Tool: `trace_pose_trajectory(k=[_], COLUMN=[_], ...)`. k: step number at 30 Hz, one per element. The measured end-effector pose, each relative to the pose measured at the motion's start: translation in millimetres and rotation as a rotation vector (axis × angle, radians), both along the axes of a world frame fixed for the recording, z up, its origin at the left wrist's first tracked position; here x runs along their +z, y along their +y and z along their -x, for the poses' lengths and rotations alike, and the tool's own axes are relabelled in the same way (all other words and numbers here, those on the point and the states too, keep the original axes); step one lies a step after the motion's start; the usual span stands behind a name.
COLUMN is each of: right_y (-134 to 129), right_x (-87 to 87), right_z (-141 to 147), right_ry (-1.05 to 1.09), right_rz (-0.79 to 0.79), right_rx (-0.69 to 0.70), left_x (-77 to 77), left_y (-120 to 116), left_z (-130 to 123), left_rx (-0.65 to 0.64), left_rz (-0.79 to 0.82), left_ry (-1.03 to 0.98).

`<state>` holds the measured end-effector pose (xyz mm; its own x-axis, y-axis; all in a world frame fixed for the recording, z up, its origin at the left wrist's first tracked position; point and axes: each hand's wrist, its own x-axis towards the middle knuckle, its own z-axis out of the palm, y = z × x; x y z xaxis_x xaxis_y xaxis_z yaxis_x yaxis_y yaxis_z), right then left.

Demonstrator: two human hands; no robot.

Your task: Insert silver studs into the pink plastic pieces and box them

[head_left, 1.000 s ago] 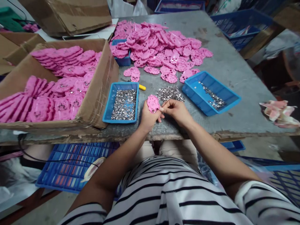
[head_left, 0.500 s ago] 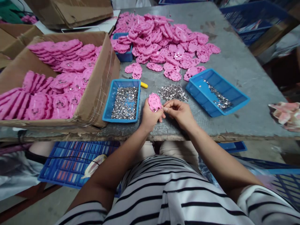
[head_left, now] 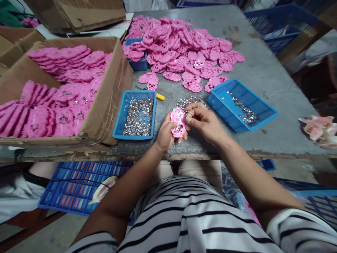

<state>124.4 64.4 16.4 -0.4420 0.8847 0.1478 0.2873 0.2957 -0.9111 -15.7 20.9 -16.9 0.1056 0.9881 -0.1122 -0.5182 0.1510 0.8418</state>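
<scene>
My left hand (head_left: 165,133) grips a pink plastic piece (head_left: 178,121) with its thumb across the face; small metal bits show on the piece's lower half. Right at the piece's edge is my right hand (head_left: 201,121), thumb and forefinger pinched together; whatever lies between them is too small to make out. Behind the hands lies a heap of small shiny metal parts (head_left: 190,101). More metal parts fill the blue tray (head_left: 114,131) to the left. A tilted blue tray (head_left: 265,114) on the right holds some as well.
A cardboard box (head_left: 123,66) of stacked pink pieces stands at the left. Across the back spreads a large pile of pink pieces (head_left: 181,49), partly over another small blue tray (head_left: 142,65). A yellow-handled tool (head_left: 160,97) lies beside the left tray. Crumpled pinkish material (head_left: 318,130) sits far right.
My left hand has tilted the pink piece and brought it slightly nearer, its thumb now over the face. My right hand has risen a little, up beside the piece's upper edge.
</scene>
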Motion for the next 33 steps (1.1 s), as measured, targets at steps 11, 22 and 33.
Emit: trace_pose_trajectory(k=[11,22,33], right_y=[1.6,6.9,10.8], right_x=[9.8,7.3,7.8], right_z=[-4.6,-5.2,-6.3], right_ry=[-0.155,-0.203,-0.213], right_rz=[0.018,0.001,0.005], right_rx=[0.158,0.213,0.253], left_x=[0.5,-1.5,-1.7], left_y=[0.9,1.3,1.4], left_z=[0.2,0.2,2.2], left_rx=[-0.086,-0.120,-0.205], left_rz=[0.031,0.006,-0.012], left_ry=[-0.054,-0.093,-0.111])
